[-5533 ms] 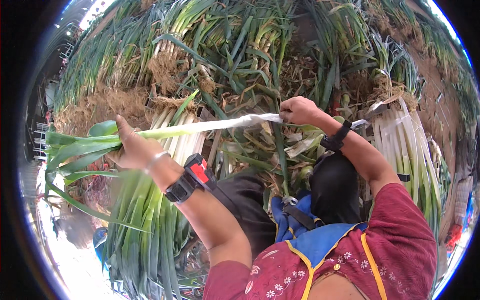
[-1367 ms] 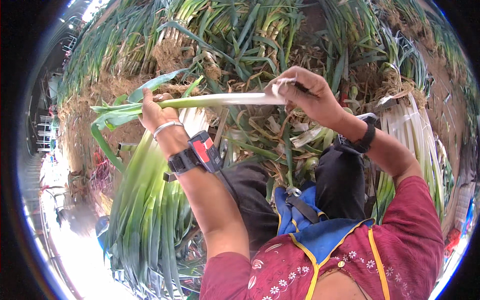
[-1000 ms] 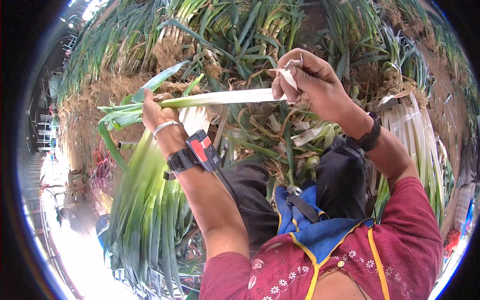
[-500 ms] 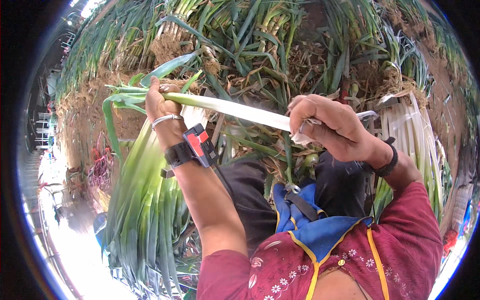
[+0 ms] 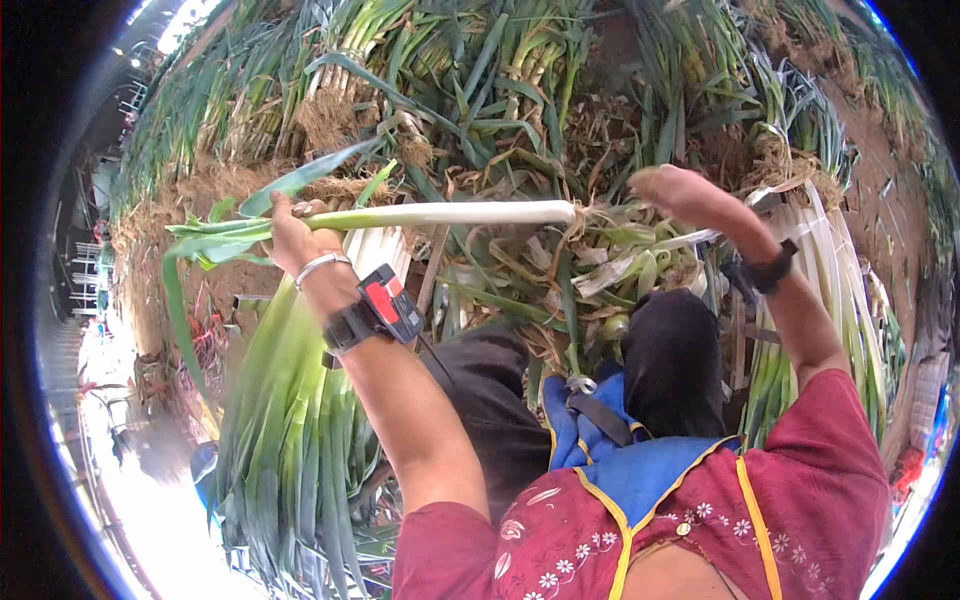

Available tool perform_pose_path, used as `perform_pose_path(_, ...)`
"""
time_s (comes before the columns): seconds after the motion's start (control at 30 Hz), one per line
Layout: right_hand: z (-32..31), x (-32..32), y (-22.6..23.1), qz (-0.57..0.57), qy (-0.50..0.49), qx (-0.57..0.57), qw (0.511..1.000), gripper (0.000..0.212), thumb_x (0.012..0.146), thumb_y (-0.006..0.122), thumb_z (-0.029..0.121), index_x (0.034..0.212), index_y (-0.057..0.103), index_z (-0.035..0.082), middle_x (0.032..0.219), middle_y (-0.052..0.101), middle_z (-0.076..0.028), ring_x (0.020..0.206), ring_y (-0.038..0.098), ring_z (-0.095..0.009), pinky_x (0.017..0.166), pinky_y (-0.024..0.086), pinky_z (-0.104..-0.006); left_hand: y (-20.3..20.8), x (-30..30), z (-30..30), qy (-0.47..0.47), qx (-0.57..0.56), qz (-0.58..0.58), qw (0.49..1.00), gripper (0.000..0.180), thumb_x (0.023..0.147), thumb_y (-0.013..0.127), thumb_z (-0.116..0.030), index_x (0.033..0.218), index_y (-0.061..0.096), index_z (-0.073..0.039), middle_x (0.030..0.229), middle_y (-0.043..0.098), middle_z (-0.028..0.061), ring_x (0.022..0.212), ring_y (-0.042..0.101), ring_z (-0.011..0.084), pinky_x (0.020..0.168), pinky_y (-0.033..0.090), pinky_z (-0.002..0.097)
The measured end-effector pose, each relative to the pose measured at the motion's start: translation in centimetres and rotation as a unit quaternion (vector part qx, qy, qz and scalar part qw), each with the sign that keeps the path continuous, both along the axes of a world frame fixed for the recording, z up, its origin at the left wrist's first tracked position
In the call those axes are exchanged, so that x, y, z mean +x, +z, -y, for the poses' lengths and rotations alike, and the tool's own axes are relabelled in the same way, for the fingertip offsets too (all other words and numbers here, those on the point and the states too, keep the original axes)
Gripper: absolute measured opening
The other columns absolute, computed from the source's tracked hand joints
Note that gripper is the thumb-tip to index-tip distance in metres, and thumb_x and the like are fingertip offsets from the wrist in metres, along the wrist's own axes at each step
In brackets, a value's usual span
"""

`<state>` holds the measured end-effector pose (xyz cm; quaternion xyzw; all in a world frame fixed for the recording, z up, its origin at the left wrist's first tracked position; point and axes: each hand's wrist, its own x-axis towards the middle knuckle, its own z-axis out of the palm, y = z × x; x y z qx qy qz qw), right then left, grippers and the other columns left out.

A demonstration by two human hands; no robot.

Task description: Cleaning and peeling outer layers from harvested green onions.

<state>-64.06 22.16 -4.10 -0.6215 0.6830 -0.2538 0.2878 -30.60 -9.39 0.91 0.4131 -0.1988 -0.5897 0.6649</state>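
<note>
My left hand [image 5: 303,240] is wrapped around a leek [image 5: 470,213] where its green leaves begin. The leek is held nearly level, its white shaft pointing right and its small root end bare in the air. Leaves hang and fan out to the left of my fist. To the right of the root end, my right hand [image 5: 692,200] is raised apart from the leek. Its fingers are smeared, so their grip cannot be made out. Below it lie pale peeled leek leaves [image 5: 615,270] on a heap between my knees.
A pile of leeks with long white shafts and green leaves [image 5: 290,420] lies at my left. Another row of white-shafted leeks [image 5: 825,270] is at my right. Bundles of rooted, untrimmed leeks [image 5: 340,105] cover the ground ahead.
My right hand has come off the leek's white end and moved up and right. The leek has swung from sloping to nearly level, and my left hand has shifted slightly left and down.
</note>
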Motion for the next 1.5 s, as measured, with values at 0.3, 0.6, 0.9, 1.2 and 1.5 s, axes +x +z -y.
perform_pose_path(0.3, 5.4, 7.9, 1.1, 0.249, 0.031, 0.011, 0.968, 0.051, 0.094, 0.056, 0.021, 0.138, 0.038, 0.004, 0.106, 0.060, -0.009, 0.095, 0.059, -0.017, 0.084, 0.047, -0.0314, 1.1, -0.9, -1.8, -0.034, -0.039, -0.017, 0.999, 0.020, 0.092, 0.059, -0.013, 0.081, 0.043, -0.009, 0.063, 0.041, -0.0015, 0.049, 0.041, 0.0081, 0.043, 0.040, 0.0214)
perform_pose_path(0.6, 4.9, 5.8, -2.7, -0.095, 0.104, 0.083, 0.987, 0.039, 0.089, 0.057, 0.022, 0.124, 0.047, 0.008, 0.086, 0.065, -0.013, 0.079, 0.064, -0.031, 0.066, 0.049, -0.0421, 1.2, -2.1, -3.3, -0.197, -0.091, -0.195, 0.957, 0.025, 0.092, 0.058, -0.031, 0.101, 0.061, -0.007, 0.079, 0.051, 0.0020, 0.070, 0.049, 0.0149, 0.064, 0.046, 0.0331)
perform_pose_path(0.9, 3.1, 2.2, -3.3, -0.197, -0.035, -0.020, 0.979, 0.029, 0.089, 0.053, 0.022, 0.115, 0.058, 0.009, 0.103, 0.064, -0.015, 0.096, 0.060, -0.034, 0.081, 0.049, -0.0424, 1.1, -2.4, -3.5, -0.245, -0.139, -0.229, 0.932, 0.040, 0.090, 0.059, -0.034, 0.119, 0.055, -0.007, 0.091, 0.054, 0.0050, 0.080, 0.052, 0.0180, 0.074, 0.045, 0.0382)
perform_pose_path(1.2, 12.6, 11.2, 4.6, 0.209, 0.012, -0.077, 0.975, 0.028, 0.090, 0.063, 0.019, 0.112, 0.062, 0.001, 0.093, 0.067, -0.005, 0.085, 0.060, -0.010, 0.077, 0.048, -0.0261, 1.4, -6.3, -6.5, -0.379, -0.157, -0.239, 0.880, 0.055, 0.085, 0.066, -0.039, 0.128, 0.050, -0.008, 0.097, 0.053, 0.0047, 0.086, 0.053, 0.0181, 0.076, 0.045, 0.0360)
perform_pose_path(1.5, 12.6, 10.6, 5.3, 0.258, -0.065, -0.129, 0.955, 0.020, 0.087, 0.065, 0.019, 0.083, 0.064, 0.000, 0.077, 0.064, -0.002, 0.072, 0.057, -0.007, 0.064, 0.046, -0.0223, 1.0, -5.7, -6.4, -0.438, -0.202, -0.251, 0.839, 0.062, 0.086, 0.063, -0.046, 0.132, 0.048, -0.007, 0.101, 0.050, 0.0063, 0.079, 0.047, 0.0160, 0.067, 0.043, 0.0302)
